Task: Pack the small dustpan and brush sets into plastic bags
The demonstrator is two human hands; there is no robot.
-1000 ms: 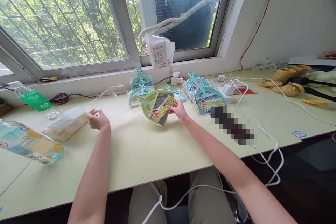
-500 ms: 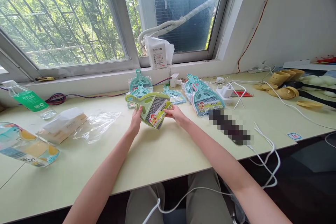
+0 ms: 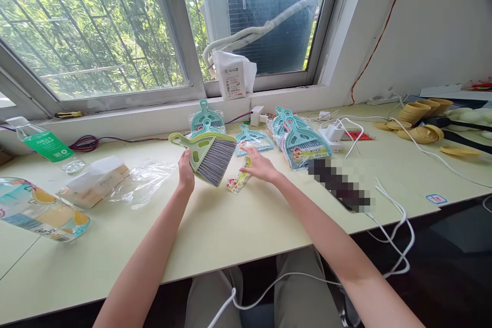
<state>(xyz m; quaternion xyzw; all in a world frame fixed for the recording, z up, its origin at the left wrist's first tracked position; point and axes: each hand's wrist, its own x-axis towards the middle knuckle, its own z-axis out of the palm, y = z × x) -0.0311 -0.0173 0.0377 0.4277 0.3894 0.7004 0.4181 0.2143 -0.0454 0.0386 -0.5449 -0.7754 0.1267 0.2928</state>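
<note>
- Risk, judged: the brush (image 3: 218, 160) could slide out of the green dustpan (image 3: 197, 156), since the pan is tilted above the table (image 3: 226, 236) and no finger is seen laid across the bristles.
- Risk, judged: the pan could pivot or slip, as it is gripped at one side only, near the handle.
- Risk, judged: the printed card (image 3: 239, 182) could be bent or knocked aside, being thin and directly below the right hand (image 3: 262, 165).
- Risk, judged: the packaged teal set (image 3: 253, 143) could be nudged, since it lies just beyond the right fingertips.
- Left hand (image 3: 186, 173): closed on the pan's near edge, thumb in front, other fingers hidden behind; forearm angled up from lower left.
- Right hand: about half open, fingers and thumb parted, palm downward; no firm hold seen. Whether the card's upper end is touched by the thumb cannot be told. Forearm extended from lower right.
- Pan location: between the hands, left of the card, bristles facing the viewer; clear plastic wrapper (image 3: 144, 184) left of it.
</note>
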